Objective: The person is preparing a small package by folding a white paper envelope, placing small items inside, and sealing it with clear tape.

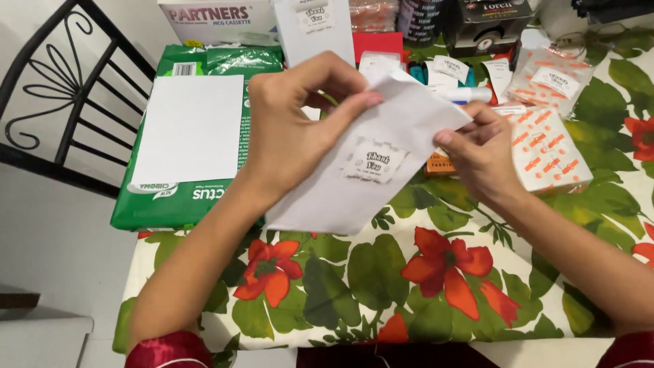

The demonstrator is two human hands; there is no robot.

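Both hands, left hand (289,129), right hand (480,153), pinching white paper envelope (381,163), over floral tablecloth (409,272)

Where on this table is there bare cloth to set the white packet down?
Free: the near strip of flowered tablecloth, between the forearms and below the white packet held by the left hand and right hand. Crowded: the far edge with boxes, the orange-printed packets on the right, and the green paper ream on the left.
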